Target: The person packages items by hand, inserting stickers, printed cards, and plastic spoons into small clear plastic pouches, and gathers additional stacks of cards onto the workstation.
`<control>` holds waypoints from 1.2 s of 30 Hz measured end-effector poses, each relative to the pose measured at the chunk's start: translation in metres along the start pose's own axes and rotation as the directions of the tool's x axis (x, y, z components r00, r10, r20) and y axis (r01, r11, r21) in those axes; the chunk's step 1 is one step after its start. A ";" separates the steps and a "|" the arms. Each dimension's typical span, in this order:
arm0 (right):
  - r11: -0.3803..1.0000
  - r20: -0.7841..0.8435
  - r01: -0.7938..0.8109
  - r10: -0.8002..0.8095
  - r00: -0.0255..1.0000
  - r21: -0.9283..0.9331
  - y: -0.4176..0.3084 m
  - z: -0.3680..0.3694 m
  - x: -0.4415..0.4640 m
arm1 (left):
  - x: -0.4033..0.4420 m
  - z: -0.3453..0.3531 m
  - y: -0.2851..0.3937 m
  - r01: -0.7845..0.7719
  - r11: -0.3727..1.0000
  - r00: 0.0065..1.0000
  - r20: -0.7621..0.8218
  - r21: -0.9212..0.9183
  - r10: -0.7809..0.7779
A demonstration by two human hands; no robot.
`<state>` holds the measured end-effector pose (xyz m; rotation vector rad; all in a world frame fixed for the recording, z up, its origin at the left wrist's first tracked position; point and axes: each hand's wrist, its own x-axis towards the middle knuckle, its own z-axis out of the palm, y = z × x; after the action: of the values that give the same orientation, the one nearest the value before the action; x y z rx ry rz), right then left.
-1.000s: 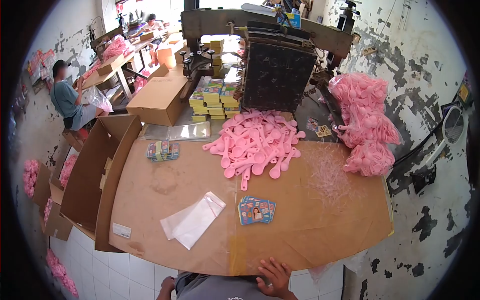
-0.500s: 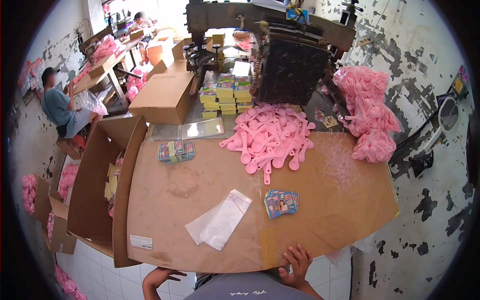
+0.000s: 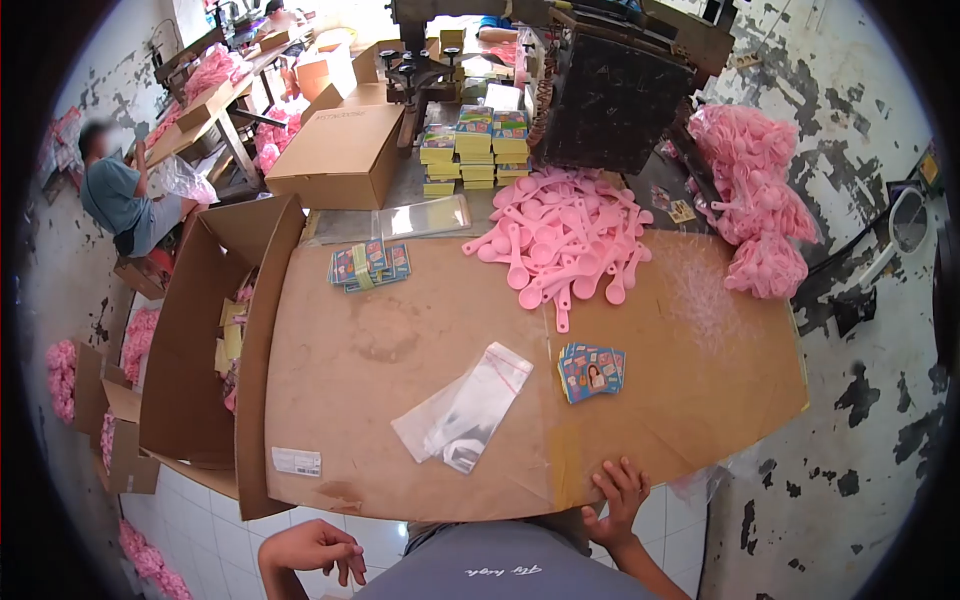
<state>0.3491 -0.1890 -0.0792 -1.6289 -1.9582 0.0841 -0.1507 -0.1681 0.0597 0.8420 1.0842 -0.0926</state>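
Observation:
My left hand (image 3: 314, 549) hangs beyond the table's near edge, holding nothing, its fingers loosely bent and apart. On the near right edge of the cardboard-covered table (image 3: 420, 330) rests my right hand (image 3: 618, 497), fingers spread and empty. Closest to it lies a small stack of blue cards (image 3: 592, 373). Clear plastic bags (image 3: 466, 408) lie to the left of those cards. A heap of pink spoons (image 3: 570, 240) covers the table's far middle. At the far left is a banded bundle of cards (image 3: 369, 265).
An open carton (image 3: 205, 340) stands along the table's left side, a closed box (image 3: 335, 155) behind it. Card stacks (image 3: 474, 145) sit beside a dark machine (image 3: 618, 95). Bagged pink spoons (image 3: 755, 200) are at right. A seated person (image 3: 125, 190) is at far left.
The view has shifted, so the table's contents appear further right and higher. My left hand has moved out to the left from beside my body. My right hand stays at the table edge.

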 end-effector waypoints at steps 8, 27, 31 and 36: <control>0.991 -0.023 0.097 -0.100 0.995 -0.093 -0.008 -0.024 0.023 | -0.021 -0.016 0.060 -0.416 0.886 0.852 -0.253 0.205 0.458; 0.987 0.309 0.092 -0.129 0.942 0.132 0.031 -0.028 0.235 | 0.149 -0.020 0.166 -0.112 0.348 0.401 -0.278 0.931 0.873; 0.983 0.411 0.033 -0.105 0.906 0.178 0.043 -0.028 0.258 | 0.172 -0.020 0.171 -0.177 0.402 0.362 -0.320 0.899 0.876; 0.953 0.335 -0.073 -0.032 0.941 0.295 0.040 -0.025 0.257 | 0.191 -0.028 0.166 -0.280 0.447 0.325 -0.354 0.850 0.877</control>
<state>0.3752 0.0490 0.0260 -1.5020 -2.0502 0.6820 -0.0007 0.0270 -0.0070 2.1139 1.4554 0.7239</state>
